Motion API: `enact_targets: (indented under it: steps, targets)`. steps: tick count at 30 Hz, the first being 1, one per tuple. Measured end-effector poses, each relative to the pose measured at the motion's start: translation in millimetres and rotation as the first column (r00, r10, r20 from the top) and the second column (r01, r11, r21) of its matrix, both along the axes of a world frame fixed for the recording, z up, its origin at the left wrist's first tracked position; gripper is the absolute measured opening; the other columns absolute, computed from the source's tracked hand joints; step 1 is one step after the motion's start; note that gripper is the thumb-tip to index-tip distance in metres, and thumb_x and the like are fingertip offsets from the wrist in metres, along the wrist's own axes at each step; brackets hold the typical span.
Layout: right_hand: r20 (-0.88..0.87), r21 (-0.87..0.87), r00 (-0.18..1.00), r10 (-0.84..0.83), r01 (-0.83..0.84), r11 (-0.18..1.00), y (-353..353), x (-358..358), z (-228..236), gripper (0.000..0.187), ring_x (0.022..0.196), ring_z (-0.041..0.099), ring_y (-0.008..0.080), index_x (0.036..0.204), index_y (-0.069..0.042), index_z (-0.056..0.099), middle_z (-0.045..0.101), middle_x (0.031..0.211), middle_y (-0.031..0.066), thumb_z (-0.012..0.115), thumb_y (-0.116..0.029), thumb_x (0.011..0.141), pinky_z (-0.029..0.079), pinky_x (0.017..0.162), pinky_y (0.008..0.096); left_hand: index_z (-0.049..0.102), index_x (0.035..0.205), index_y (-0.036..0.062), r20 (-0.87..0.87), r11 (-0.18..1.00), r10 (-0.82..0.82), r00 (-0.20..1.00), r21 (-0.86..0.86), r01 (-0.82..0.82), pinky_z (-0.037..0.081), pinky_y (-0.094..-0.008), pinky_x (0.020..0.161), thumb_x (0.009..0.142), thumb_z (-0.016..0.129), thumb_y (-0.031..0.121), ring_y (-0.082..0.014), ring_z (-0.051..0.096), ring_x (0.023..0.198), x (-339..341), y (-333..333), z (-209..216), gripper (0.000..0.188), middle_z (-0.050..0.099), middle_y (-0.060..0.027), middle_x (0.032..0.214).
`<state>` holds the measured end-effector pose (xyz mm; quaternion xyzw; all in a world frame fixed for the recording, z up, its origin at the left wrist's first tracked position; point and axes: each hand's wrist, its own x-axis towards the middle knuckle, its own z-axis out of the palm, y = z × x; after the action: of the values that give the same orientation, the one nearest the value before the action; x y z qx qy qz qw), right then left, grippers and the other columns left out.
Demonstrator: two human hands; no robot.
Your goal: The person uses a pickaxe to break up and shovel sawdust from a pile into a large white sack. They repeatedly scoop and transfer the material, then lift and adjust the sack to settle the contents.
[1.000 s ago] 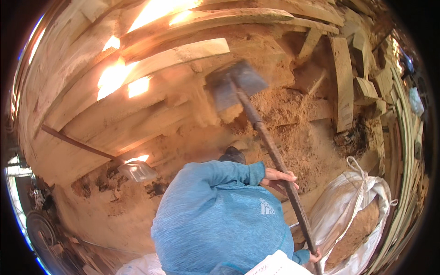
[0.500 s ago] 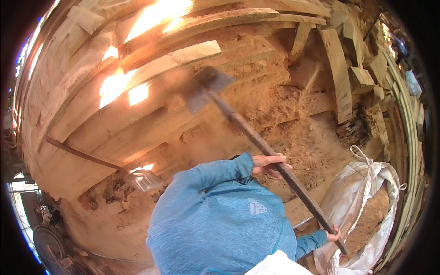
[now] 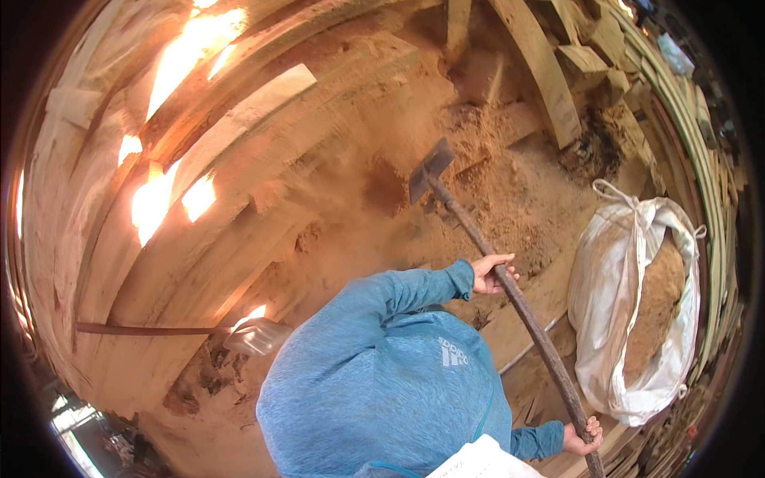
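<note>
Both my hands grip the dark wooden handle of a long hoe point(image 3: 510, 283). My left hand point(image 3: 490, 273) is closed about the middle of the handle, its thumb lying along the top. Lower down, near the handle's end, my right hand point(image 3: 582, 436) wraps round it. The flat metal hoe blade point(image 3: 431, 169) is over the loose brown sawdust point(image 3: 478, 207), at the edge of a dust cloud; whether it touches the sawdust I cannot tell. To the right stands a white woven sack point(image 3: 594, 319) filled with sawdust, its mouth open.
Long wooden planks point(image 3: 263, 151) are stacked at the left, with bright sunlit patches. A shovel point(image 3: 259, 337) lies at the lower left. Upright boards point(image 3: 542, 68) and timber offcuts point(image 3: 582, 60) stand at the far right. Thin slats point(image 3: 684, 119) run behind the sack.
The hoe blade has come right and away from the light plank's end, toward the middle of the sawdust. Dust now hangs left of it. My view has turned; both hands keep hold.
</note>
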<state>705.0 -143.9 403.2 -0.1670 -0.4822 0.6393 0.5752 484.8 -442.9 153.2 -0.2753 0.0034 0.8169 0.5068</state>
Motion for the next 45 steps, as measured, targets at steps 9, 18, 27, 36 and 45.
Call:
enact_targets:
  steps: [9,18,27,36,45]
  targets:
    - [0.103,0.035,0.936,0.337,-0.342,0.939,-91.5,-38.2,-9.8,0.008,0.054,0.038,0.0114,0.085,-0.011,0.044,0.039,0.063,0.0005,0.052,-0.009,0.085,0.035,0.053,0.0277,0.049,0.069,0.0089,0.516,0.931,0.246,0.821,-0.361,-0.052,0.053,-0.0481,0.072,0.087,0.055,0.021,-0.0288,0.060,0.070,79.1,-56.3,-94.8,0.022,0.055,-0.0069,0.066]
    - [0.161,-0.087,0.800,0.578,-0.572,0.816,-190.2,-104.9,-4.6,0.023,0.050,0.037,0.0079,0.077,-0.013,0.046,0.038,0.057,-0.0022,0.052,-0.026,0.095,0.034,0.048,0.0227,0.047,0.068,0.0078,0.186,0.640,0.559,0.808,-0.716,-0.278,0.051,-0.0473,0.057,0.086,0.055,0.026,-0.0290,0.059,0.064,141.0,-187.1,-227.5,0.027,0.055,-0.0103,0.066]
    - [0.130,-0.275,0.220,0.967,-0.929,0.248,-330.9,-151.2,-88.3,0.021,0.052,0.044,0.0130,0.078,-0.015,0.039,0.042,0.055,-0.0010,0.054,-0.021,0.092,0.042,0.055,0.0327,0.046,0.071,0.0077,0.050,0.258,0.899,0.436,-0.864,-0.432,0.047,-0.0461,0.050,0.090,0.049,0.031,-0.0282,0.052,0.052,245.7,-321.2,-274.0,0.030,0.052,-0.0091,0.059]
    - [0.213,-0.415,-0.099,0.972,-0.910,-0.001,-420.7,-118.5,-157.3,0.016,0.063,0.051,0.0220,0.077,-0.007,0.042,0.049,0.063,0.0076,0.051,-0.007,0.089,0.045,0.075,0.0453,0.044,0.084,0.0089,0.163,0.194,0.981,0.107,-0.856,-0.480,0.047,-0.0442,0.048,0.093,0.045,0.046,-0.0244,0.047,0.050,269.7,-357.9,-272.6,0.038,0.046,-0.0063,0.060]
    - [0.232,-0.327,0.150,0.961,-0.918,0.223,-371.0,-147.2,-108.5,0.020,0.058,0.046,0.0189,0.073,-0.010,0.037,0.044,0.056,0.0052,0.050,-0.011,0.087,0.044,0.067,0.0414,0.043,0.079,0.0101,0.240,0.401,0.897,0.372,-0.797,-0.451,0.045,-0.0408,0.049,0.092,0.048,0.040,-0.0231,0.046,0.052,169.0,-289.7,-247.0,0.033,0.046,-0.0051,0.063]
